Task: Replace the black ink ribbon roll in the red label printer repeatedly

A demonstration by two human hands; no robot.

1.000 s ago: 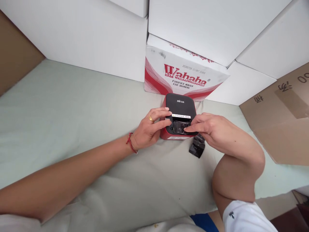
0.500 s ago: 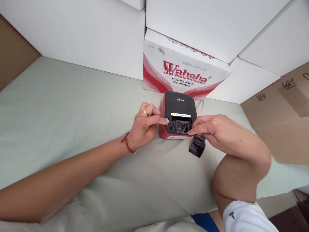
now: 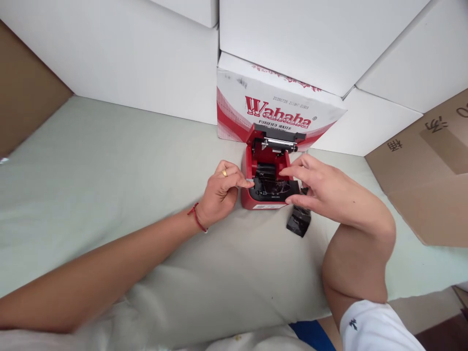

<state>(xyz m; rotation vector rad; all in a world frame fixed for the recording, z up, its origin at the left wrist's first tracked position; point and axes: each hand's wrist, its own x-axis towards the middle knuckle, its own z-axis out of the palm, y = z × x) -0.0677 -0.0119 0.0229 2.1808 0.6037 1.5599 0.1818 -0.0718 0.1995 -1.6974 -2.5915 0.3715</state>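
Note:
A small red and black label printer (image 3: 249, 202) stands with its lid (image 3: 280, 139) raised. Inside it lies a black roll (image 3: 266, 170), and a crinkled black strip (image 3: 277, 187) runs from it over the front panel. My left hand (image 3: 223, 189) is closed, with its index fingertip pressed on the grey latch at the printer's left side. At the right side, my right hand (image 3: 317, 184) has its fingers apart. Its index fingertip reaches into the compartment while the thumb is at the front corner. A folded black strip (image 3: 299, 222) lies in front of that corner.
Behind the printer sits a red and white Wahaha carton (image 3: 281, 105), with large white boxes (image 3: 146, 58) stacked around it. A brown cardboard box (image 3: 431, 195) borders the right side and another brown panel (image 3: 29, 83) the left. Pale green cloth (image 3: 127, 161) covers the surface.
The printer's lid has swung up and back, exposing the roll inside. My right hand's fingers have spread from their pinch at the front corner. My left hand keeps its fingertip on the latch.

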